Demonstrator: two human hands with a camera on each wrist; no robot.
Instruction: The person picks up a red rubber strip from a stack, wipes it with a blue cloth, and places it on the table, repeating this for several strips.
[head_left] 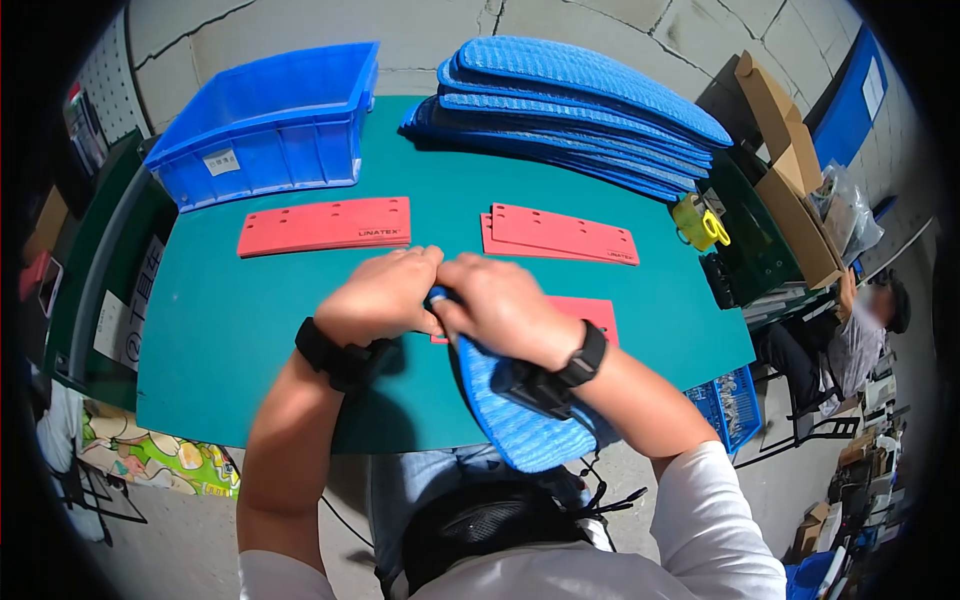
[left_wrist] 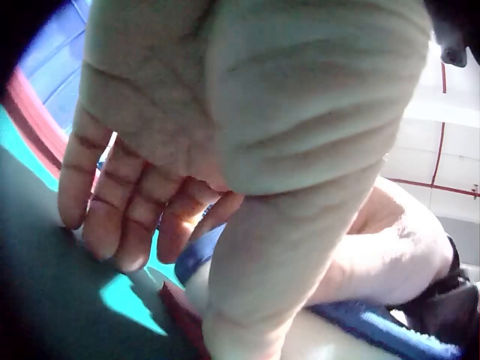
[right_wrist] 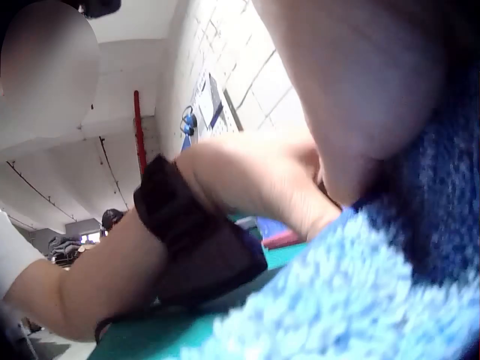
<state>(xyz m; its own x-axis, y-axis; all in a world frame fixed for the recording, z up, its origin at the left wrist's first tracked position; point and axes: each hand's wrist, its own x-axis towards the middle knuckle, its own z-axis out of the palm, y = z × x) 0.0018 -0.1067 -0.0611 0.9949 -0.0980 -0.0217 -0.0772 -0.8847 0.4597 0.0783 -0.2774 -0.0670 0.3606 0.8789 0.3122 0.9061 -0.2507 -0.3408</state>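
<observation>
A blue fluffy mop pad [head_left: 515,415] hangs from the hands toward the table's front edge, its lower end over the lap. My right hand [head_left: 505,305] grips its upper end, and the pile fills the lower part of the right wrist view. Close against it, my left hand [head_left: 385,285] pinches the pad's dark blue edge [left_wrist: 196,255] between thumb and forefinger, its other fingers loosely bent. Partly hidden beneath the hands lies a red sheet [head_left: 597,312]. Two stacks of red sheets marked LINATEX, left [head_left: 325,225] and right [head_left: 565,238], lie just beyond.
A blue plastic bin [head_left: 270,165] stands at the back left of the green table [head_left: 240,340]. Several blue mop pads [head_left: 580,100] are stacked at the back right. Yellow-handled scissors [head_left: 708,228] sit at the right edge, near a cardboard box [head_left: 790,190]. Another person [head_left: 845,345] sits farther right.
</observation>
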